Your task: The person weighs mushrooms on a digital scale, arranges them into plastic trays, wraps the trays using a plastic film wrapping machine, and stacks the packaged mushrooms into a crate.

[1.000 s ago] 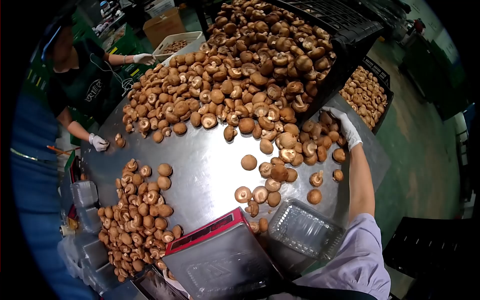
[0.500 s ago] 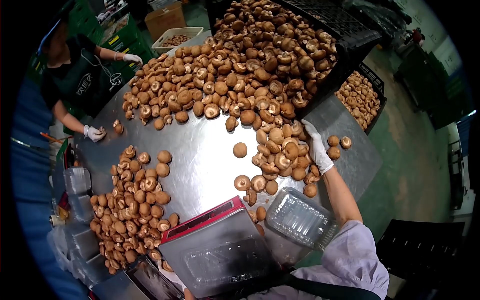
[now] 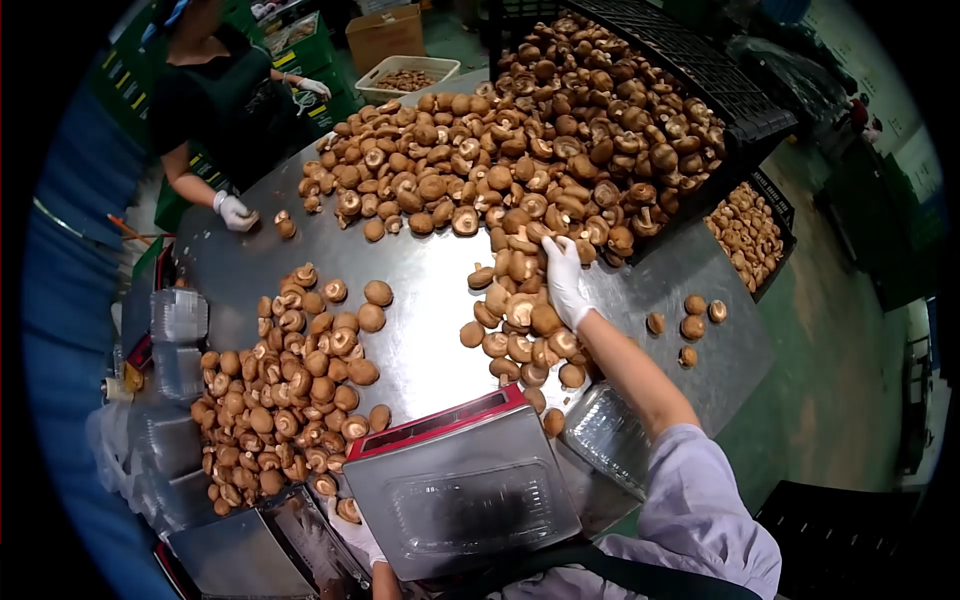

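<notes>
Mushrooms (image 3: 520, 312) lay across the metal table (image 3: 425, 290), the nearest of them along the left edge of a red-edged scale (image 3: 435, 424). A clear tray (image 3: 470, 515) sat on the scale's plate. The person's left hand (image 3: 357, 535), in a white glove, was low beside the scale, close to a mushroom; part of it was hidden, so one could not tell whether its fingers gripped anything. Right of the scale, partly behind the forearm, rested another clear tray (image 3: 615, 432). A heap at the left spread toward stacked clear containers (image 3: 180, 345).

Farther in, the right hand (image 3: 565, 280), also gloved, lay against the right side of a mushroom cluster, its fingers extended and unclenched, touching the caps. A few loose mushrooms sat well apart to its right. Beyond the cluster, a large heap reached back into a black crate (image 3: 765, 125). Across the table, a co-worker's gloved hand (image 3: 235, 212) was near a single mushroom. Behind stood a white basket (image 3: 378, 93) and a cardboard box (image 3: 385, 40).
</notes>
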Tool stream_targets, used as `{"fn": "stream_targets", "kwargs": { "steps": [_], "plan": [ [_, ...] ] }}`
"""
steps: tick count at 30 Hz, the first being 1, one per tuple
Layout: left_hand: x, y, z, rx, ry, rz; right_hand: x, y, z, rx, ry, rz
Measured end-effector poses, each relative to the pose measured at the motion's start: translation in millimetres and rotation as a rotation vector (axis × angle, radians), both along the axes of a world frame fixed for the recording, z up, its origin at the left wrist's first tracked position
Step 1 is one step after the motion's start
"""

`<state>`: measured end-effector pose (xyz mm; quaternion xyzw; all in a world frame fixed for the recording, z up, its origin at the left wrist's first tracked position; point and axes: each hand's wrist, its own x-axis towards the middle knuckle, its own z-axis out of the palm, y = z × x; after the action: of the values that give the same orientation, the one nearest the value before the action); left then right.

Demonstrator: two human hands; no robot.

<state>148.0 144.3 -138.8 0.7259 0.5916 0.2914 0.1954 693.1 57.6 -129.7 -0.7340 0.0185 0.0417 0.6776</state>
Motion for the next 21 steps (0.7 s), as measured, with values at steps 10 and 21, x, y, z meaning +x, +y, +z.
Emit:
{"fn": "stream_targets", "kwargs": {
  "steps": [10, 21],
  "plan": [
    [-18.4, -3.9, -2.9, 0.021, -0.016, 0.001, 13.9, -20.9, 109.7, -0.034, -0.18, 0.354],
    [-18.1, -4.7, -3.7, -0.022, -0.017, 0.041, 18.8, -254.3, 83.1, -0.838, -0.918, -0.01]
  ]
}}
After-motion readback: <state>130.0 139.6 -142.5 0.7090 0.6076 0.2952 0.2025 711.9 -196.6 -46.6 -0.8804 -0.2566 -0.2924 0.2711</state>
